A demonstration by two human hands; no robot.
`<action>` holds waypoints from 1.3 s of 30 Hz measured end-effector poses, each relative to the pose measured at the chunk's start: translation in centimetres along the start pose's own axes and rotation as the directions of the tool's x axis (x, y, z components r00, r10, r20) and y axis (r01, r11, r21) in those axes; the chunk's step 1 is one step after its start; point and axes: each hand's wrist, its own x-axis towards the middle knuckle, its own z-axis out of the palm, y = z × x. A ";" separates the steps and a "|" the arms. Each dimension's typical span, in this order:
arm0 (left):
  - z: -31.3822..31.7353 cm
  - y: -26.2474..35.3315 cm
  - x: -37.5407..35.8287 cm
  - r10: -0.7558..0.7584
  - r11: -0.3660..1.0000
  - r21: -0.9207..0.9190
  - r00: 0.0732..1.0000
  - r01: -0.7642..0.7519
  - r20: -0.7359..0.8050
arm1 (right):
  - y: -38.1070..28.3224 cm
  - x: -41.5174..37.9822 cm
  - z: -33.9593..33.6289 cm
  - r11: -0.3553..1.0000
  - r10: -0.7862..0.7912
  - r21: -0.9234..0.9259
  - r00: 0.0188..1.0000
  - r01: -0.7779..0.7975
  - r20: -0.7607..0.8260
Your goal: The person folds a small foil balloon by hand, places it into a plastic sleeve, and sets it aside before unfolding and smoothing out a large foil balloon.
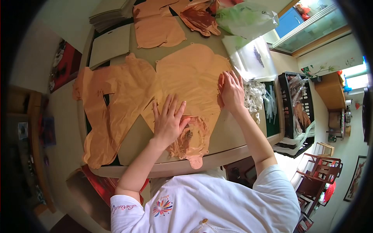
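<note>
A flat, uninflated rose-gold foil balloon (190,73) lies in front of me on the table, its lower part crumpled and its small tab pointing toward me. My left hand (169,120) rests on the foil near that crumpled part, fingers spread and thumb out to the side. At the balloon's right edge, my right hand (233,91) lies with its fingers stretched over the foil, beside a folded-over bit. What is under the right palm is hidden. To the left spreads another flat foil balloon (116,105), wrinkled, its edge meeting the middle one.
More foil (159,31) lies at the back, near a green-white plastic bag (246,19). Clear plastic sleeves (252,58), white curled ribbon (254,95) and thin clear straws (271,103) line the right side. A black crate (286,101) stands beyond. Grey-beige boards (110,44) sit back left.
</note>
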 end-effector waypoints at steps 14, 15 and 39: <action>0.4 -1.1 1.9 0.095 0.995 0.007 0.992 -0.096 0.080 | 1.7 0.9 -0.7 0.970 -0.240 -0.063 0.967 0.236 -0.079; 0.3 -1.1 1.9 0.093 0.996 0.004 0.992 -0.094 0.086 | 1.7 0.9 -0.8 0.971 -0.237 -0.061 0.968 0.233 -0.077; 0.5 -1.0 1.8 0.060 0.998 -0.024 0.993 -0.058 0.105 | 1.3 1.4 -1.3 0.990 -0.133 -0.073 0.978 0.122 -0.159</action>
